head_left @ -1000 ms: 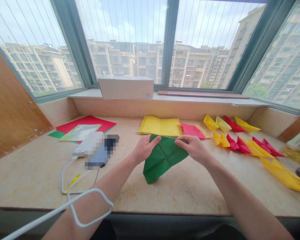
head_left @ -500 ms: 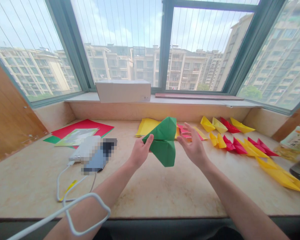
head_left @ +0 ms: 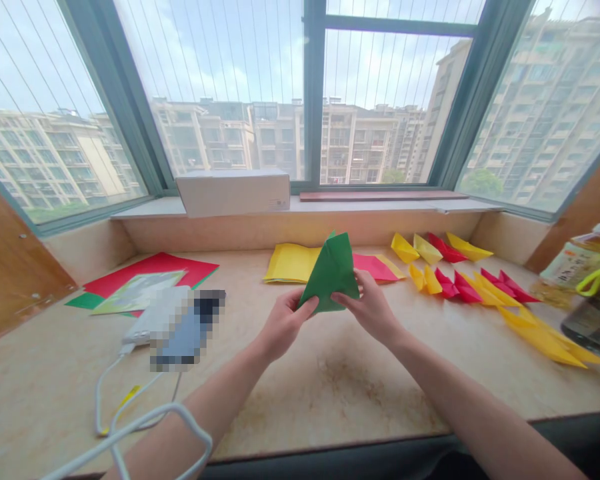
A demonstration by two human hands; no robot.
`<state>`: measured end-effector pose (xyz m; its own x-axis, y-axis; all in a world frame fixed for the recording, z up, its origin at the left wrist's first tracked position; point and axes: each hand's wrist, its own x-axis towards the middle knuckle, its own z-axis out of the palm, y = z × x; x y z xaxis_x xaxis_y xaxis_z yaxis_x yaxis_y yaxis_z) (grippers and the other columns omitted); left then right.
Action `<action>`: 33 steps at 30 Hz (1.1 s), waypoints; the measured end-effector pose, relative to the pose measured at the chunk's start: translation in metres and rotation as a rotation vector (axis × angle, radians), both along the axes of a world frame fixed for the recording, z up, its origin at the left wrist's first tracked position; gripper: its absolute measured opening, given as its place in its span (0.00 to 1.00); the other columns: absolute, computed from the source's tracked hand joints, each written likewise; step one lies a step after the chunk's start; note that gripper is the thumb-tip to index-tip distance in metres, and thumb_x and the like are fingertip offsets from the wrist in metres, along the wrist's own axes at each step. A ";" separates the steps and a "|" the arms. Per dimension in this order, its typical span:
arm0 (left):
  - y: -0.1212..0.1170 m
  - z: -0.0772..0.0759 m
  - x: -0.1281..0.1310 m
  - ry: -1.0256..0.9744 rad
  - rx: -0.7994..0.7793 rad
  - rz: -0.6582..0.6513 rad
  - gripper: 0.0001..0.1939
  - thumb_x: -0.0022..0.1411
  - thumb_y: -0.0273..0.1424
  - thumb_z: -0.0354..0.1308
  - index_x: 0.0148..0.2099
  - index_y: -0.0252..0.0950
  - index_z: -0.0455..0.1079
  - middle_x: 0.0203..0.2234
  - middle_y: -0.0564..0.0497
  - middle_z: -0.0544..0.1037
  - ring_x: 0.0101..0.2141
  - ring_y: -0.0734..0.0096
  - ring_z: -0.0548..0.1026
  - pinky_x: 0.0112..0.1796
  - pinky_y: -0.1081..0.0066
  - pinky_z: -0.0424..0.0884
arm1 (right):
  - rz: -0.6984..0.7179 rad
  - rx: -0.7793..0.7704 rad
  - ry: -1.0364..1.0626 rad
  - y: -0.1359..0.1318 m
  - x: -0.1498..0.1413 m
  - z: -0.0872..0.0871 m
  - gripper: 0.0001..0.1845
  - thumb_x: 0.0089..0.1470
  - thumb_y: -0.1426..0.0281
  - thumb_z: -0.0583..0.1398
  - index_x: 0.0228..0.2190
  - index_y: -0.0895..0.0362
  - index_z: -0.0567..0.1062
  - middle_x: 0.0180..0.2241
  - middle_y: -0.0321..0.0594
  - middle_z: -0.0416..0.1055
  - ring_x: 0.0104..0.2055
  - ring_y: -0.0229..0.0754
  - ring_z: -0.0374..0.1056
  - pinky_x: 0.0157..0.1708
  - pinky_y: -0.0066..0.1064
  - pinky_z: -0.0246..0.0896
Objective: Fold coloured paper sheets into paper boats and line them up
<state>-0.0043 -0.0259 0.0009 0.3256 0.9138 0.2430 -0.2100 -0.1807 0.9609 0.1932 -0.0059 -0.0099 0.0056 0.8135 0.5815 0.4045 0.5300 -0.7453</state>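
A folded sheet of green paper (head_left: 331, 275) is held up above the counter, its pointed end upward. My left hand (head_left: 287, 323) pinches its lower left corner, the thumb lying on the near face. On the lower right edge, my right hand (head_left: 367, 300) grips the same paper with the thumb in front and the fingers behind. Behind it lie a stack of yellow paper (head_left: 290, 262), partly hidden by the green sheet, and a red sheet (head_left: 375, 268).
Several folded yellow and red paper boats (head_left: 460, 287) stand at the right, near a bottle (head_left: 575, 263) and a dark cup (head_left: 597, 320). At left are red paper (head_left: 155, 267), a white power bank (head_left: 157, 317), a blurred phone (head_left: 187, 333) and a white cable (head_left: 145, 420). A white box (head_left: 234, 193) sits on the sill.
The green paper was turned and folded into a narrower pointed shape. My right hand let go of it, then took hold again. The view has shifted to the right.
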 end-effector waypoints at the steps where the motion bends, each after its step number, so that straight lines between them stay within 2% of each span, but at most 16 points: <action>1: 0.000 0.000 0.000 0.052 0.007 -0.010 0.17 0.58 0.40 0.64 0.45 0.33 0.76 0.37 0.46 0.81 0.41 0.60 0.77 0.46 0.62 0.72 | -0.043 0.045 -0.015 0.000 0.001 0.001 0.25 0.49 0.62 0.67 0.49 0.53 0.73 0.45 0.44 0.70 0.47 0.50 0.68 0.48 0.44 0.66; 4: 0.001 -0.004 0.003 0.130 -0.056 -0.052 0.21 0.56 0.42 0.65 0.47 0.34 0.74 0.38 0.45 0.80 0.40 0.59 0.78 0.42 0.61 0.75 | -0.127 0.156 -0.085 -0.003 0.001 0.003 0.23 0.53 0.68 0.64 0.52 0.52 0.73 0.48 0.45 0.66 0.51 0.49 0.65 0.53 0.43 0.63; 6: 0.001 -0.008 0.005 0.117 -0.118 -0.060 0.24 0.54 0.44 0.66 0.48 0.34 0.72 0.40 0.43 0.80 0.39 0.59 0.78 0.39 0.61 0.77 | -0.132 0.198 -0.134 -0.007 -0.001 0.005 0.21 0.55 0.70 0.62 0.51 0.51 0.73 0.47 0.44 0.66 0.48 0.47 0.66 0.52 0.42 0.64; 11: 0.004 -0.009 0.005 0.076 -0.129 0.039 0.26 0.52 0.45 0.67 0.48 0.33 0.71 0.39 0.43 0.80 0.38 0.59 0.79 0.36 0.62 0.78 | -0.127 0.258 -0.121 -0.013 -0.006 0.008 0.31 0.56 0.71 0.61 0.60 0.50 0.63 0.42 0.42 0.68 0.37 0.43 0.67 0.43 0.40 0.69; 13: 0.004 -0.005 0.004 0.050 -0.120 0.082 0.27 0.50 0.44 0.68 0.47 0.33 0.71 0.39 0.43 0.80 0.38 0.58 0.79 0.35 0.63 0.78 | -0.086 0.252 -0.129 -0.014 -0.008 0.006 0.29 0.57 0.70 0.60 0.59 0.49 0.65 0.40 0.40 0.69 0.37 0.43 0.68 0.42 0.39 0.69; 16: 0.002 0.001 0.003 0.020 -0.089 0.128 0.26 0.50 0.43 0.69 0.47 0.33 0.71 0.38 0.44 0.80 0.36 0.58 0.79 0.34 0.62 0.79 | -0.016 0.255 -0.194 -0.013 -0.009 0.002 0.23 0.59 0.70 0.58 0.56 0.48 0.70 0.39 0.41 0.69 0.40 0.45 0.69 0.43 0.39 0.70; 19: 0.000 0.003 0.004 -0.001 -0.070 0.128 0.26 0.50 0.42 0.69 0.47 0.33 0.72 0.36 0.45 0.80 0.34 0.59 0.80 0.32 0.63 0.79 | -0.030 0.322 -0.313 -0.015 -0.010 0.001 0.23 0.61 0.70 0.56 0.56 0.46 0.70 0.44 0.44 0.70 0.46 0.48 0.68 0.47 0.45 0.68; 22: -0.001 0.002 0.005 -0.031 -0.071 0.140 0.24 0.51 0.40 0.68 0.47 0.32 0.72 0.35 0.46 0.80 0.33 0.62 0.79 0.34 0.63 0.78 | -0.022 0.375 -0.478 -0.021 -0.012 0.004 0.25 0.61 0.68 0.56 0.59 0.48 0.67 0.54 0.47 0.68 0.55 0.53 0.65 0.54 0.51 0.63; 26: 0.001 0.001 0.003 -0.057 -0.025 0.197 0.23 0.52 0.36 0.68 0.49 0.33 0.71 0.40 0.45 0.80 0.40 0.61 0.78 0.42 0.65 0.76 | 0.023 0.414 -0.659 -0.027 -0.017 0.007 0.27 0.63 0.66 0.55 0.62 0.52 0.63 0.63 0.50 0.59 0.65 0.53 0.56 0.62 0.52 0.53; 29: 0.002 0.002 0.001 -0.088 -0.026 0.178 0.25 0.52 0.35 0.68 0.52 0.34 0.70 0.43 0.44 0.79 0.43 0.60 0.77 0.44 0.65 0.74 | 0.053 0.420 -0.729 -0.027 -0.018 0.008 0.28 0.64 0.67 0.53 0.64 0.54 0.58 0.65 0.49 0.56 0.67 0.51 0.52 0.64 0.52 0.47; 33: -0.001 0.005 0.000 -0.105 -0.073 0.153 0.26 0.53 0.37 0.67 0.52 0.34 0.68 0.43 0.43 0.79 0.41 0.61 0.78 0.39 0.67 0.75 | 0.146 0.464 -0.760 -0.025 -0.015 0.008 0.35 0.63 0.64 0.55 0.66 0.57 0.51 0.65 0.50 0.55 0.68 0.50 0.49 0.65 0.52 0.46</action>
